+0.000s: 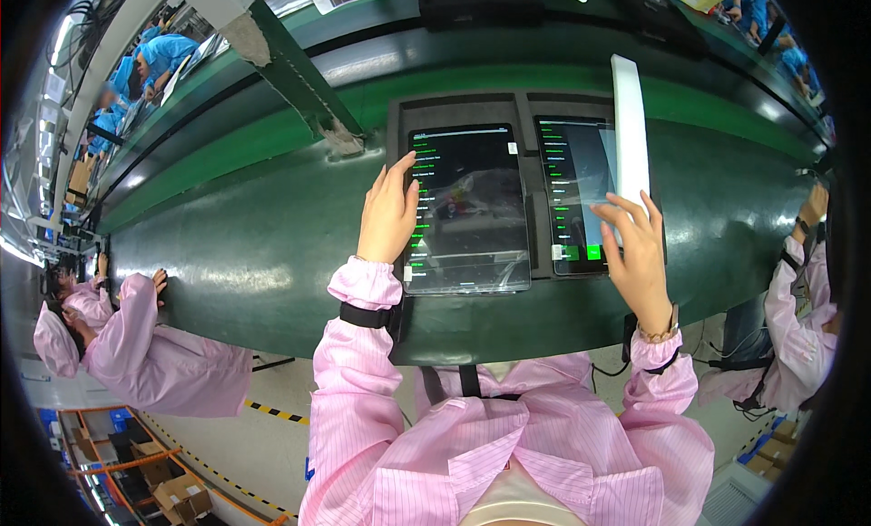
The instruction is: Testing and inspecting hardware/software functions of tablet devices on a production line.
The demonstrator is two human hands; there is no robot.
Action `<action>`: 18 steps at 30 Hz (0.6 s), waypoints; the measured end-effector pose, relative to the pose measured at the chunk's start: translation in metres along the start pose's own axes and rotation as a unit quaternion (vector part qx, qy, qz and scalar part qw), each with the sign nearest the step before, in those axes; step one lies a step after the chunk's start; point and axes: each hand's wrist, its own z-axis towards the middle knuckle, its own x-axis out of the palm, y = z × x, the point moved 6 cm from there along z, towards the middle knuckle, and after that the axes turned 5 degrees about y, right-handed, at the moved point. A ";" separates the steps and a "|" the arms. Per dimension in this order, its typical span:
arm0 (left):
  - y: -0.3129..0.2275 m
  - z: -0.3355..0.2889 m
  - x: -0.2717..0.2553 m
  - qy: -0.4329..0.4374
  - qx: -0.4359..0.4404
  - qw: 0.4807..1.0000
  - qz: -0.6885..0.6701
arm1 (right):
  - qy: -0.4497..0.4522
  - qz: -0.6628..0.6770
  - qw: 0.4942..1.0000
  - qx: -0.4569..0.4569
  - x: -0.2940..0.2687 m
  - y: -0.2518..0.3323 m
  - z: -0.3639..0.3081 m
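Observation:
Two tablets lie in dark grey trays in front of me, both screens lit with a list in green and white text on black. My left hand (388, 213) rests at the left edge of the larger tablet (472, 208), its fingers stretched out over the border of the screen. Over the smaller tablet (572, 176) is my right hand (635, 254), fingers spread and bent, near the lower right of the screen. Whether its fingertips touch the glass, I cannot tell. A long white strip (632, 127) lies along that tablet's right side, partly behind my right fingers. Neither hand grips anything.
The trays (396, 117) sit on a green work surface (245, 226). A green post (290, 72) rises at the back left. Co-workers in pink sit at the left (136, 344) and right (798, 335); others in blue are beyond. Cartons (181, 497) fill a shelf at lower left.

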 end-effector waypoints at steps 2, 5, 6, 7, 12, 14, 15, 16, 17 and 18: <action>-0.001 0.000 -0.001 0.001 -0.006 1.000 -0.004 | -0.009 -0.014 1.000 0.010 -0.004 -0.005 0.006; 0.000 0.000 -0.001 -0.011 0.001 1.000 0.008 | -0.006 -0.019 1.000 0.005 -0.004 -0.006 0.012; 0.002 0.000 0.001 0.000 -0.004 1.000 0.020 | -0.001 -0.017 1.000 0.005 -0.003 -0.006 0.013; 0.003 0.000 0.002 0.011 -0.009 0.999 0.032 | -0.001 -0.019 1.000 0.005 -0.003 -0.006 0.014; -0.001 0.000 -0.001 0.007 -0.012 1.000 0.004 | 0.077 -0.013 0.997 -0.019 0.012 -0.004 0.026; -0.002 -0.003 -0.003 0.005 -0.017 1.000 -0.021 | 0.104 -0.016 0.994 -0.016 0.014 -0.010 0.034; -0.002 -0.005 -0.004 -0.002 -0.029 0.998 -0.049 | 0.119 -0.008 0.992 -0.031 0.017 -0.012 0.038; -0.001 -0.008 -0.005 -0.008 -0.041 0.996 -0.077 | 0.133 -0.001 0.990 -0.047 0.020 -0.015 0.042; 0.001 -0.010 -0.003 -0.002 -0.040 0.996 -0.086 | 0.148 0.001 0.987 -0.055 0.025 -0.019 0.048; 0.001 -0.013 -0.004 -0.002 -0.038 0.996 -0.085 | 0.146 0.001 0.988 -0.055 0.027 -0.024 0.057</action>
